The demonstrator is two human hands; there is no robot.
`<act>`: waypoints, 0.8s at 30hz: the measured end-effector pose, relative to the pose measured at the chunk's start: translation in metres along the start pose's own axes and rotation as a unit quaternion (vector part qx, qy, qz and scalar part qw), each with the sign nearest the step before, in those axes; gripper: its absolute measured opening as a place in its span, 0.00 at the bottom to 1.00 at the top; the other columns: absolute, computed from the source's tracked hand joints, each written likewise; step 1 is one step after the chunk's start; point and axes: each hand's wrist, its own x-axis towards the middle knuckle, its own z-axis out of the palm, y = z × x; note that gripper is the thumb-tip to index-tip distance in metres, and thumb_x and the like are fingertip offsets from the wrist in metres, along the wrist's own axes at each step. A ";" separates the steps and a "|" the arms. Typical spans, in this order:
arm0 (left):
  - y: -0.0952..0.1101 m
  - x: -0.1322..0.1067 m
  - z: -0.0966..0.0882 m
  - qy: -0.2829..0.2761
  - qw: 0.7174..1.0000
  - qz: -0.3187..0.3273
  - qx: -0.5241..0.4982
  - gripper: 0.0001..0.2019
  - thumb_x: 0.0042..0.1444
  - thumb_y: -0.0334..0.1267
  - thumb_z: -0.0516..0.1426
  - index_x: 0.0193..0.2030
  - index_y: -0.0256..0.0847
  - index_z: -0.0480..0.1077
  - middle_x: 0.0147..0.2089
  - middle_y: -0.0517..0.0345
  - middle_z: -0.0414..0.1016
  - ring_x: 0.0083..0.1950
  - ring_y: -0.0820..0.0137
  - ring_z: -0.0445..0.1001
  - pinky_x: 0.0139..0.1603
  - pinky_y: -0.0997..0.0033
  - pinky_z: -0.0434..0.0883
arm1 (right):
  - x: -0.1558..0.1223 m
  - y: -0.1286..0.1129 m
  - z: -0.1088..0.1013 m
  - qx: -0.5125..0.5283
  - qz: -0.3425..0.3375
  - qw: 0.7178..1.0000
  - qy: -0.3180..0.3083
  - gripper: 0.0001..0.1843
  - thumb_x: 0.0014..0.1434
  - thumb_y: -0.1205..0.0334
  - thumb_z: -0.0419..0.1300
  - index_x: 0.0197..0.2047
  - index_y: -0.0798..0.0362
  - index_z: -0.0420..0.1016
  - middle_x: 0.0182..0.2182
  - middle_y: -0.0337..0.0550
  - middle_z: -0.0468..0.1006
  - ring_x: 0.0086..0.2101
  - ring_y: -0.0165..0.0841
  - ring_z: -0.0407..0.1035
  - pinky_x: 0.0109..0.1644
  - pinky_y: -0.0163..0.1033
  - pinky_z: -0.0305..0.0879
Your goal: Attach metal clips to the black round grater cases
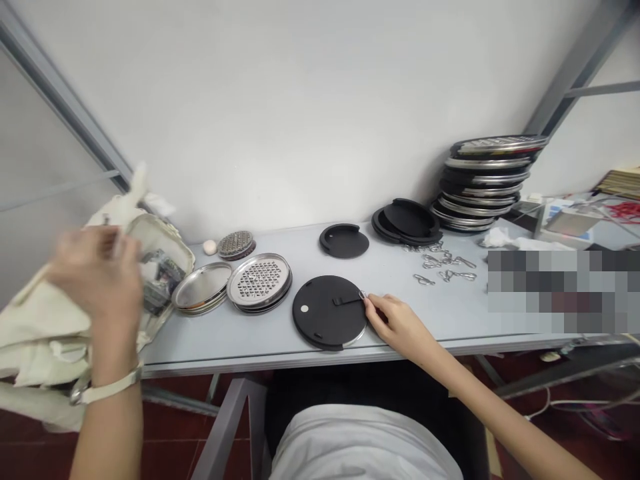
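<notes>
My right hand (393, 321) rests on the grey table (450, 313), its fingertips pinching the right edge of a black round disc (327, 310) that lies near the front edge. My left hand (97, 273) is raised at the left in front of a cream cloth bag (45, 333); it is smeared by motion and its fingers cannot be made out. A pale watch strap circles that wrist.
Beside the bag lie a shiny metal lid (201, 287) and a perforated metal disc (260, 280). Further back sit a small round grater (236, 244), a black lid (344, 240), stacked black lids (407, 221), a tall disc stack (487, 183) and loose metal clips (445, 263).
</notes>
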 end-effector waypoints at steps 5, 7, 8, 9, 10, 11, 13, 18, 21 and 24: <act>0.007 -0.019 0.039 -0.053 0.977 0.128 0.164 0.17 0.66 0.43 0.44 0.37 0.38 0.71 0.35 0.58 0.67 0.40 0.64 0.69 0.42 0.64 0.60 | 0.001 -0.001 0.000 -0.002 0.001 1.000 -0.004 0.17 0.68 0.61 0.44 0.26 0.48 0.56 0.20 0.38 0.66 0.26 0.36 0.65 0.33 0.38 0.58; -0.012 -0.032 0.047 -0.025 0.986 0.107 0.128 0.16 0.66 0.44 0.46 0.37 0.38 0.71 0.35 0.58 0.66 0.39 0.64 0.69 0.40 0.65 0.61 | 0.001 -0.003 -0.001 -0.002 -0.001 1.000 -0.003 0.17 0.68 0.61 0.44 0.26 0.48 0.57 0.20 0.38 0.66 0.26 0.36 0.65 0.32 0.38 0.59; -0.023 -0.037 0.049 -0.011 0.991 0.092 0.098 0.15 0.64 0.45 0.48 0.38 0.39 0.71 0.35 0.59 0.67 0.39 0.64 0.69 0.40 0.66 0.61 | 0.001 -0.003 -0.001 -0.002 -0.002 1.000 0.000 0.17 0.68 0.61 0.44 0.26 0.48 0.57 0.20 0.38 0.66 0.26 0.35 0.65 0.32 0.38 0.59; -0.034 -0.041 0.049 0.006 0.994 0.075 0.078 0.14 0.62 0.47 0.51 0.38 0.40 0.72 0.35 0.59 0.67 0.38 0.64 0.69 0.40 0.66 0.61 | 0.001 -0.004 -0.001 -0.002 -0.002 1.000 0.002 0.17 0.68 0.61 0.44 0.25 0.48 0.58 0.20 0.38 0.66 0.26 0.35 0.65 0.32 0.38 0.59; -0.044 -0.044 0.048 -0.001 0.995 0.069 0.070 0.13 0.62 0.46 0.51 0.39 0.41 0.72 0.36 0.59 0.67 0.39 0.63 0.69 0.41 0.65 0.62 | 0.001 -0.004 -0.002 -0.002 -0.002 1.000 0.005 0.18 0.68 0.62 0.44 0.25 0.48 0.58 0.20 0.38 0.66 0.25 0.35 0.65 0.31 0.38 0.58; -0.052 -0.047 0.047 0.005 0.996 0.054 0.073 0.13 0.61 0.46 0.52 0.39 0.42 0.72 0.36 0.59 0.67 0.38 0.64 0.68 0.40 0.66 0.62 | 0.001 -0.004 -0.002 -0.002 -0.001 1.000 0.006 0.18 0.68 0.62 0.44 0.25 0.48 0.58 0.20 0.38 0.66 0.25 0.35 0.64 0.31 0.38 0.58; -0.063 -0.048 0.044 0.011 0.995 0.018 0.096 0.13 0.60 0.47 0.53 0.37 0.41 0.72 0.34 0.58 0.66 0.36 0.65 0.67 0.39 0.66 0.62 | 0.001 -0.003 -0.002 -0.003 0.000 1.000 0.007 0.17 0.68 0.61 0.45 0.25 0.48 0.59 0.20 0.38 0.66 0.25 0.35 0.64 0.32 0.38 0.59; -0.050 -0.047 0.034 0.004 0.993 -0.009 0.115 0.16 0.61 0.50 0.50 0.35 0.41 0.71 0.32 0.58 0.65 0.37 0.62 0.69 0.40 0.62 0.64 | 0.001 -0.003 -0.002 -0.002 0.001 1.000 -0.002 0.17 0.68 0.61 0.44 0.26 0.49 0.57 0.20 0.38 0.65 0.26 0.35 0.64 0.32 0.38 0.58; -0.006 -0.057 0.026 0.006 0.998 0.060 0.034 0.13 0.63 0.46 0.50 0.38 0.41 0.70 0.37 0.57 0.69 0.40 0.62 0.71 0.44 0.63 0.66 | 0.001 -0.004 -0.002 -0.002 0.007 1.000 -0.001 0.17 0.68 0.60 0.44 0.26 0.48 0.56 0.20 0.38 0.65 0.25 0.35 0.64 0.32 0.38 0.58; 0.060 -0.076 0.024 -0.062 0.973 0.200 -0.096 0.10 0.65 0.42 0.50 0.44 0.43 0.70 0.45 0.55 0.72 0.47 0.63 0.72 0.52 0.62 0.66 | 0.001 -0.003 -0.003 0.012 0.023 1.000 0.003 0.16 0.68 0.60 0.44 0.26 0.48 0.55 0.20 0.37 0.65 0.25 0.35 0.64 0.31 0.37 0.58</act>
